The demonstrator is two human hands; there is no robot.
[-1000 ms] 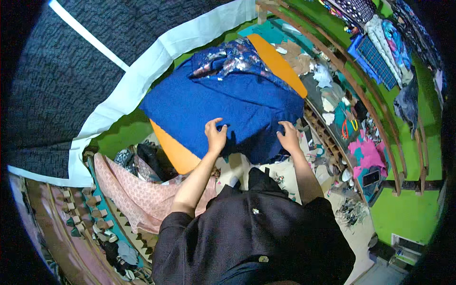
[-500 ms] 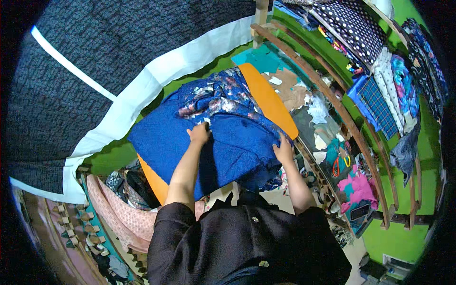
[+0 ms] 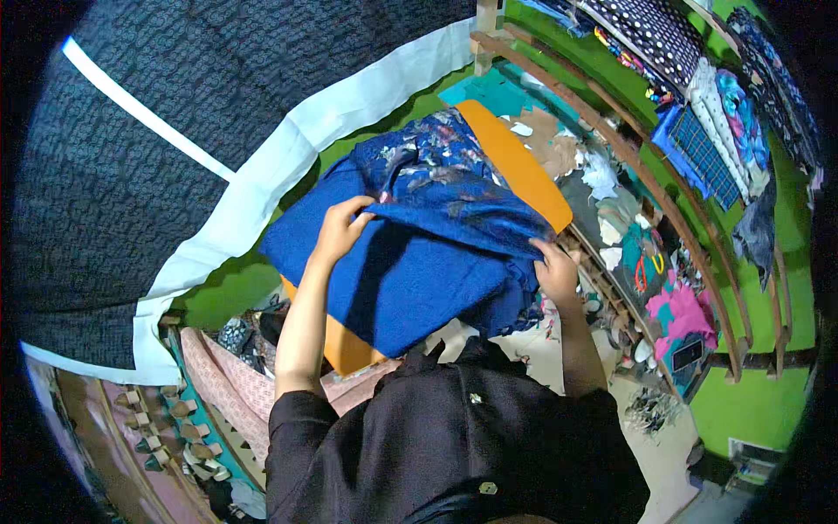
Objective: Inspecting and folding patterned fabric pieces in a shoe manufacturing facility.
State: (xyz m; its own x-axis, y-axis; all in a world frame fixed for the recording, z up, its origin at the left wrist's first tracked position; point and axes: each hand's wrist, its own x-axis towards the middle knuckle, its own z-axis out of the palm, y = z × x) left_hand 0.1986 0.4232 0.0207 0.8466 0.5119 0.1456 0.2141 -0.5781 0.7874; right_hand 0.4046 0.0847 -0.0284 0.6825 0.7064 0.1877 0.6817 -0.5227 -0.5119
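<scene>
The blue cloth (image 3: 410, 271) lay spread over an orange bench (image 3: 519, 166), covering most of its top and hanging past the near edge. The fold appeared to be partly made: a strip along the far side was turned back over the plain blue field, and this strip was held at both ends. The left hand (image 3: 342, 229) was closed on the folded edge at the left end, fingers curled over the cloth. The right hand (image 3: 555, 272) gripped the same edge at the right end, near the bench's right side, with the cloth bunched under the fingers. As judged from this position, the fold was raised but not yet laid flat, and the near half of the cloth was unfolded. The cloth was a deep blue with a textured weave; its far section carried a floral print (image 3: 428, 157) in paler blue and grey tones, creased and lying loose on the bench. Behind the bench a dark patterned fabric with a white border (image 3: 288, 157) hung down. To the right, fabric scraps (image 3: 602, 183) lay in a wooden rack (image 3: 690, 244) against a green wall
</scene>
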